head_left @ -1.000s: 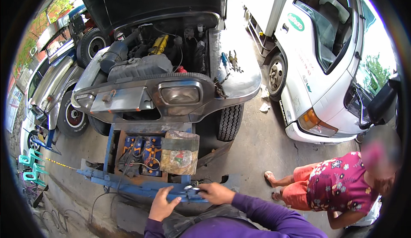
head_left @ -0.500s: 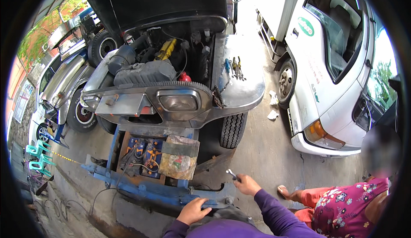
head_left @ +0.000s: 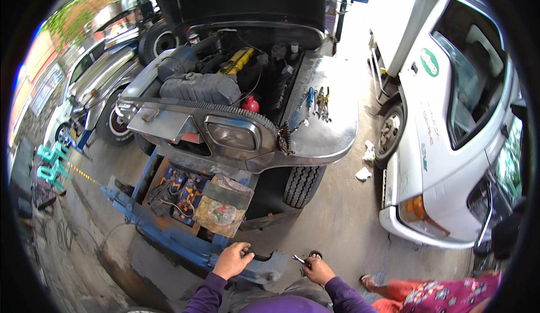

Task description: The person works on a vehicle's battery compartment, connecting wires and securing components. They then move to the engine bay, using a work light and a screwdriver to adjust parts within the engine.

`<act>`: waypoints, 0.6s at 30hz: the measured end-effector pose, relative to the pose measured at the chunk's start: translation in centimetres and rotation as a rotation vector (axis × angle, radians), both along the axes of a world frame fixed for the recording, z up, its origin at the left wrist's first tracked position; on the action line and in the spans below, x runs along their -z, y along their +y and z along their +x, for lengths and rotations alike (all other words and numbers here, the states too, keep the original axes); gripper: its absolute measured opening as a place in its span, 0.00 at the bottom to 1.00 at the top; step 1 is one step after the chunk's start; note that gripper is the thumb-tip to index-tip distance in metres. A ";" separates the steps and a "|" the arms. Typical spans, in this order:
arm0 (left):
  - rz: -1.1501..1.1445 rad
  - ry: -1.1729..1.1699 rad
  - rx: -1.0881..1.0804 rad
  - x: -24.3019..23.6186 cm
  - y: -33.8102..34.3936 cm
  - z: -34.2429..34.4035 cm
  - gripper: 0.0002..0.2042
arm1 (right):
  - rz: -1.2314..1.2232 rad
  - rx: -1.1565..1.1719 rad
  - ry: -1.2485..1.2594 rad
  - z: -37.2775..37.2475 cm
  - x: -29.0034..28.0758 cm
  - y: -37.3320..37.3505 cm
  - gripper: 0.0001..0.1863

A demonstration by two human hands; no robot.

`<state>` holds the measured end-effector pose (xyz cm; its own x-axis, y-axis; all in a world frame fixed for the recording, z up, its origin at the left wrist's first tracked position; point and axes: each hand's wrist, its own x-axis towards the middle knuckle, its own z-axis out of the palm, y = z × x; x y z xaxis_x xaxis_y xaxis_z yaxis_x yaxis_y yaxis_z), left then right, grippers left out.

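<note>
My right hand [head_left: 319,270] is closed around a small wrench [head_left: 299,260], whose silver head sticks out to the left past my thumb. Close by on the left, my left hand [head_left: 231,261] hovers at or rests on the edge of the blue front bumper [head_left: 271,268]; I cannot tell if it touches. Its fingers are loosely bent and nothing shows in them. Beyond it, a worn, stained flat panel [head_left: 224,205] lies beside blue-and-orange batteries [head_left: 179,192] with cables on top, in a tray behind the bumper.
The vehicle's hood [head_left: 247,1] is raised over the engine [head_left: 199,88]. Pliers and other hand tools [head_left: 322,104] lie on the metal fender [head_left: 332,127]. A white truck [head_left: 433,144] stands at right. A person in a flowered top [head_left: 450,297] is at lower right. Green chairs [head_left: 52,164] stand far left.
The view has turned, so the scene sits tilted. My right hand, still holding the wrench, has come lower and nearer my body. My left hand has shifted farther forward along the bumper.
</note>
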<state>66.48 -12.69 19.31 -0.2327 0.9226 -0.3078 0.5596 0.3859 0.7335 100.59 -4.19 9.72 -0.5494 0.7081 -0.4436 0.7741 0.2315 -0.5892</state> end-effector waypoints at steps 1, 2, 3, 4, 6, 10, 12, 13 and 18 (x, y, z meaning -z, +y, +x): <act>-0.018 -0.001 -0.025 0.5 0.5 1.6 0.22 | 0.021 -0.039 -0.021 1.5 0.7 1.0 0.20; -0.040 -0.005 -0.048 1.0 0.8 3.5 0.22 | 0.038 -0.077 -0.043 3.1 1.1 2.0 0.20; -0.057 -0.010 -0.071 1.7 1.5 5.3 0.22 | 0.061 -0.115 -0.065 4.6 1.5 3.9 0.20; -0.083 -0.043 -0.126 2.2 1.9 7.4 0.23 | 0.005 -0.150 -0.053 6.6 1.6 5.6 0.21; -0.086 -0.093 -0.139 3.0 2.8 11.9 0.23 | -0.109 -0.179 -0.139 9.9 1.3 9.5 0.21; -0.124 -0.116 0.034 4.0 4.6 19.7 0.24 | -0.087 -0.149 -0.223 14.3 -0.1 17.7 0.19; -0.086 -0.188 0.066 4.3 5.7 21.5 0.25 | -0.043 -0.100 -0.163 14.4 -0.8 21.5 0.18; -0.063 -0.220 0.087 4.3 6.1 22.0 0.25 | -0.033 -0.069 -0.151 13.9 -1.1 23.3 0.18; -0.030 -0.035 -0.032 4.0 9.3 19.7 0.25 | -0.120 0.290 0.297 6.6 -4.4 30.4 0.18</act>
<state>86.17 -3.40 15.32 -0.2508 0.9049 -0.3439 0.5208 0.4255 0.7401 107.23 26.18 14.12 -0.4517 0.8050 -0.3847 0.5895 -0.0544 -0.8059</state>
